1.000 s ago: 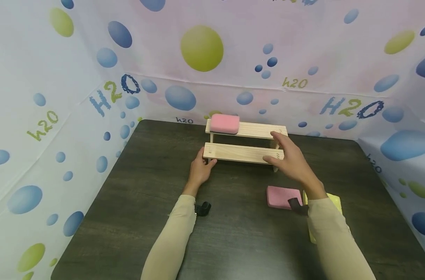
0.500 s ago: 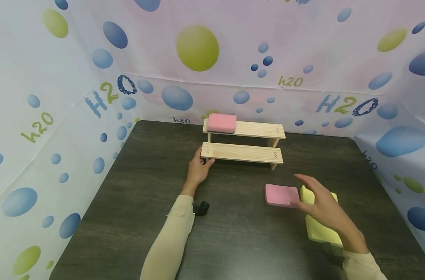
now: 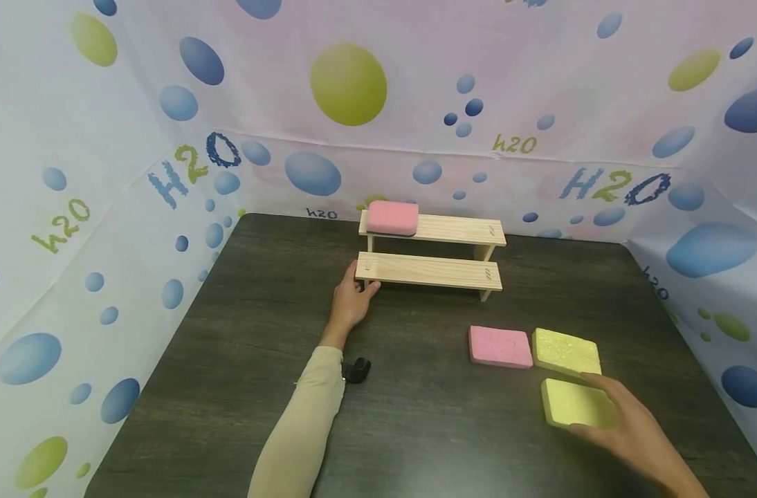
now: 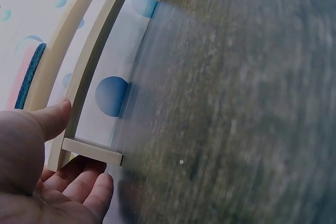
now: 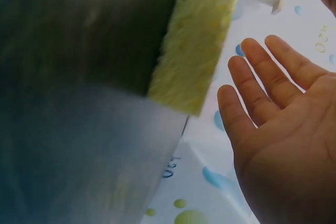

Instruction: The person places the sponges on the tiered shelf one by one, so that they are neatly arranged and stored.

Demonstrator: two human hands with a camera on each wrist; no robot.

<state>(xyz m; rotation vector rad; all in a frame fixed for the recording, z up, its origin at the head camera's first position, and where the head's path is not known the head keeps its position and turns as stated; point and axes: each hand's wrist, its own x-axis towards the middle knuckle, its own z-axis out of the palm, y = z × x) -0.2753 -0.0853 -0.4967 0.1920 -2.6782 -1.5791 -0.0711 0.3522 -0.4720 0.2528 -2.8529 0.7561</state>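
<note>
right hand (image 3: 634, 429), empty with fingers extended, has moved from the wooden shelf (image 3: 428, 271) to the nearer yellow sponge (image 3: 570, 402) on the table (image 3: 416, 422), so only the left hand (image 3: 349, 304) grips the shelf.

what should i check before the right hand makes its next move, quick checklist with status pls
1. Two-tier wooden rack upright on the table: ok.
2. Left hand holding the rack: ok, it grips the left end of the lower tier.
3. Pink sponge resting on the upper tier: ok, it lies flat at the left end.
4. Right hand free: ok, fingers spread, nothing held.
5. Front yellow sponge in the right hand's grip: not ok, a gap shows in the right wrist view.
6. Rack firm enough to take a push: cannot tell from these pictures.
</note>
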